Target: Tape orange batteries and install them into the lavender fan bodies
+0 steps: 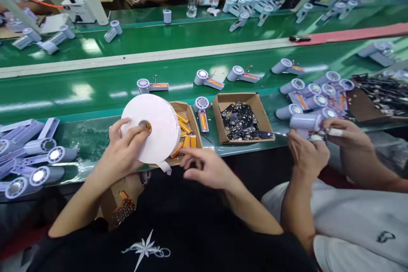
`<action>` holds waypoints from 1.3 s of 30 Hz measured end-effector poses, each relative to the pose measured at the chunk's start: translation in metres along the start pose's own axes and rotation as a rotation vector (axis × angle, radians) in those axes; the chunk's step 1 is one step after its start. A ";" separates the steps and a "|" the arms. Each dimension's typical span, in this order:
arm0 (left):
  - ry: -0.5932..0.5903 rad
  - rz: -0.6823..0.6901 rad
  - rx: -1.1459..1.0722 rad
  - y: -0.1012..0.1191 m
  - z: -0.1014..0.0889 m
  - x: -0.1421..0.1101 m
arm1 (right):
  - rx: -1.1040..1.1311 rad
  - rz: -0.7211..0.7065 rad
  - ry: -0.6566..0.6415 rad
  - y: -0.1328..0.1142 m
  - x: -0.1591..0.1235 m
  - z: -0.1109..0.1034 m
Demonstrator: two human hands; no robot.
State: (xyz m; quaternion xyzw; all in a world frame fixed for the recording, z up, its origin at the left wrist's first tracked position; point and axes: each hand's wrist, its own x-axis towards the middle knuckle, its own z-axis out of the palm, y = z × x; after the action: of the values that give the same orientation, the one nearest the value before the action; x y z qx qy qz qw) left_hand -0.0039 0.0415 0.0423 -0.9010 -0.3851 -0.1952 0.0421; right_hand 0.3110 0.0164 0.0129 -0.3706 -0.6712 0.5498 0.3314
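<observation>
A large white roll of tape or labels [161, 123] stands tilted in front of me. My left hand [119, 153] grips this roll, with fingertips at its brown core [145, 126]. A short loose end [165, 167] hangs from the roll's lower edge. My right hand [208, 168] is just right of it, index finger stretched toward the orange battery cells [185, 127] and the other fingers loosely curled. I see nothing held in it; whether the index fingertip touches a cell is unclear. The cells lie in a cardboard box [195, 125], partly hidden behind the roll.
Lilac fan-like housings [47, 174] pile up at left; more [314, 89] cluster at right. One housing [202, 104] stands between the cell box and a carton [244, 136] of black circuit boards. A co-worker's hands [309, 148] hold a housing at right. A green conveyor [105, 89] runs beyond.
</observation>
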 end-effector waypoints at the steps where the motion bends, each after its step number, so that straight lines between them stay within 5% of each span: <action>1: 0.045 -0.024 0.007 0.006 -0.001 -0.007 | 0.038 -0.026 -0.093 0.003 0.000 0.020; 5: 0.183 -0.120 0.019 0.010 -0.001 -0.032 | -0.152 -0.093 -0.389 0.012 0.004 0.073; 9: 0.333 -0.293 -0.037 -0.005 -0.004 -0.056 | -0.384 -0.050 -0.828 0.002 0.031 0.041; 11: 0.337 -0.319 -0.042 -0.008 -0.002 -0.063 | -0.526 0.001 -0.713 -0.008 0.060 0.009; 13: 0.306 -0.298 -0.026 -0.006 0.005 -0.065 | -0.836 0.121 -0.381 -0.014 0.095 -0.013; 15: 0.280 -0.262 -0.025 -0.001 0.015 -0.063 | -1.107 0.267 -0.188 -0.011 0.128 -0.020; 21: 0.258 -0.204 -0.037 0.007 0.035 -0.056 | -1.194 0.365 -0.246 0.007 0.176 -0.016; 24: 0.243 -0.216 -0.014 0.008 0.031 -0.060 | -1.090 0.348 -0.179 0.000 0.163 -0.041; 27: 0.210 -0.219 0.028 0.011 0.025 -0.065 | -0.679 0.185 0.060 -0.010 0.133 -0.064; 32: 0.165 -0.213 0.097 0.019 0.022 -0.063 | -0.060 -0.098 0.142 -0.018 0.078 -0.044; 39: 0.099 -0.172 0.181 0.029 0.013 -0.057 | -0.257 -0.169 0.213 -0.033 0.047 -0.019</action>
State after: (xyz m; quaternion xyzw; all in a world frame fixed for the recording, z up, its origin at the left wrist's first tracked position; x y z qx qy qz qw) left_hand -0.0153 -0.0143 0.0105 -0.8465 -0.4743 -0.2070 0.1252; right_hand 0.2991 0.0626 0.0505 -0.4081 -0.7257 0.3875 0.3957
